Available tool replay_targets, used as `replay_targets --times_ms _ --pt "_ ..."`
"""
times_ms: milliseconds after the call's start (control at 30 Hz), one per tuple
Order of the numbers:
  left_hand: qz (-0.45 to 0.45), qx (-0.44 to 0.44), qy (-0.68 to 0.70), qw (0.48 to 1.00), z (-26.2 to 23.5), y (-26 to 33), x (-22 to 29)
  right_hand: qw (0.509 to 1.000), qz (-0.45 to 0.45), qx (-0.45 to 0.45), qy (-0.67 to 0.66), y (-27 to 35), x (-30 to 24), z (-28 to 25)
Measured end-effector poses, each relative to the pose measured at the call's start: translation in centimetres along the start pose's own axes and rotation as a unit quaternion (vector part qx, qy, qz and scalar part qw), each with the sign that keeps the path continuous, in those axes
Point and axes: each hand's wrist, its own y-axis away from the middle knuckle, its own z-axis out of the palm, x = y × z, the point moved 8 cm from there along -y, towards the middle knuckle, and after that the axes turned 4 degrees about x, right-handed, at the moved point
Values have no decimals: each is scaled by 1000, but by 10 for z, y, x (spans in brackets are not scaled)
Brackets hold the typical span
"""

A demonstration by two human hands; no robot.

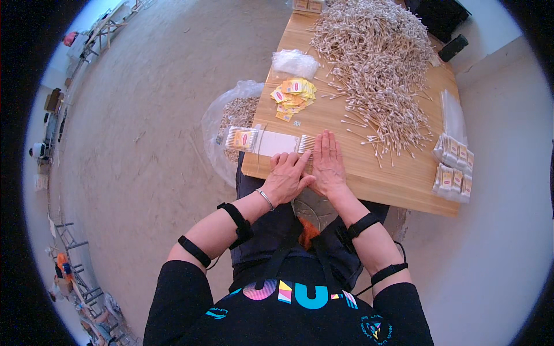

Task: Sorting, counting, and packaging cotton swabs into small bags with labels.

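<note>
A small row of cotton swabs lies near the front edge of the wooden table, at the right end of a flat white rectangular piece. My right hand rests flat along the right side of this row, fingers straight and side by side. On the row's near side is my left hand, its index finger stretched to the swabs and its other fingers bent, holding nothing that I can see. Its thumb reaches toward my right hand. Left of the white piece lies a clear pack of swabs with a yellow-orange label card.
A large heap of loose cotton swabs covers the table's far part. Yellow cards and clear bags lie at the left. Filled packs line the right edge. A plastic sack of swabs stands beside the table's left edge.
</note>
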Motion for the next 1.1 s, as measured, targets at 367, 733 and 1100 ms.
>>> replay_targets --times_ms 367,733,1100 --pt "-19 12 7 1000 0 -6 -2 1000 0 22 -4 -2 0 0" --pt "-27 3 14 1000 2 -9 -4 1000 4 1 5 -2 -1 1" --pt "-45 0 16 999 4 -15 -10 999 12 11 -27 -2 0 0"
